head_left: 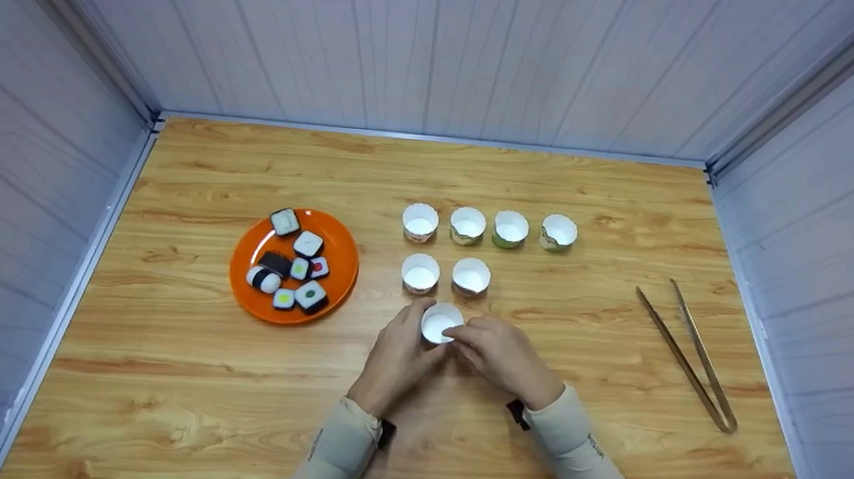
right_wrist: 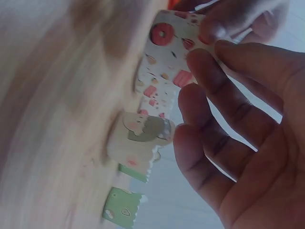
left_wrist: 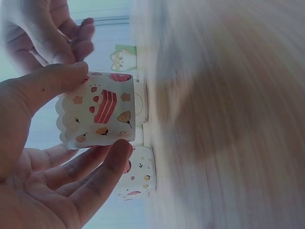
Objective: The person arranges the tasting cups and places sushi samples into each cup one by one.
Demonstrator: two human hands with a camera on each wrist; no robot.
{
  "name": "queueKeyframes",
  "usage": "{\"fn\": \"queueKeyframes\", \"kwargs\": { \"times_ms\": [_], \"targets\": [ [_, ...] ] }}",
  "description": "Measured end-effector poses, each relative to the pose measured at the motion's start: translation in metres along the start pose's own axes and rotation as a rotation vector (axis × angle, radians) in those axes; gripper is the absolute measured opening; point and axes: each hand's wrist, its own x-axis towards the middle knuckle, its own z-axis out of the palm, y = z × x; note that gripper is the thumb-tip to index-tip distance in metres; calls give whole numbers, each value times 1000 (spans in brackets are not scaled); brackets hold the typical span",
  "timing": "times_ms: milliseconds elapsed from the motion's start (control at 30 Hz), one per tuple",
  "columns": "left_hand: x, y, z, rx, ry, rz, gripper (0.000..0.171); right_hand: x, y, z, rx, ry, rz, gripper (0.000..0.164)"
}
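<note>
A white paper baking cup [head_left: 437, 329], printed with cake slices [left_wrist: 106, 107], stands between my two hands, its opening upward. My left hand [head_left: 398, 354] grips its side, with the thumb near the rim and the fingers round the far wall. At the right side of the rim, my right hand [head_left: 505, 354] pinches the edge between thumb and index finger, one fingertip over the inside. In the right wrist view the other fingers [right_wrist: 190, 148] of that hand are loosely bent outside the cup. Just behind stand two more paper cups, a left one [head_left: 420, 275] and a right one [head_left: 471, 277].
A back row of several paper cups [head_left: 510, 230] stands further off. At left, an orange plate [head_left: 246, 249] bears several sushi pieces [head_left: 310, 295]. Metal tongs [head_left: 689, 355] lie spread at right. Pale panel walls [head_left: 432, 59] close off the wooden table [head_left: 182, 403] behind and at both sides.
</note>
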Motion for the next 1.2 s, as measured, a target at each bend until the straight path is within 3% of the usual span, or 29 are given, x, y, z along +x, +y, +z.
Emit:
{"fn": "queueKeyframes", "kwargs": {
  "times_ms": [333,633,933,1200],
  "targets": [
    [-1,1,-1,5,-22,-36,62,2,0,3,-22,-41,3,5],
    [0,1,-1,-2,-48,-66,66,3,3,5,-25,45,-58,5],
    [-1,2,-3,17,-9,2,64,0,3,2,-4,101,-52,5],
    [-2,1,-3,14,-26,-16,65,-4,-1,-11,32,137,-55,14]
  ]
}}
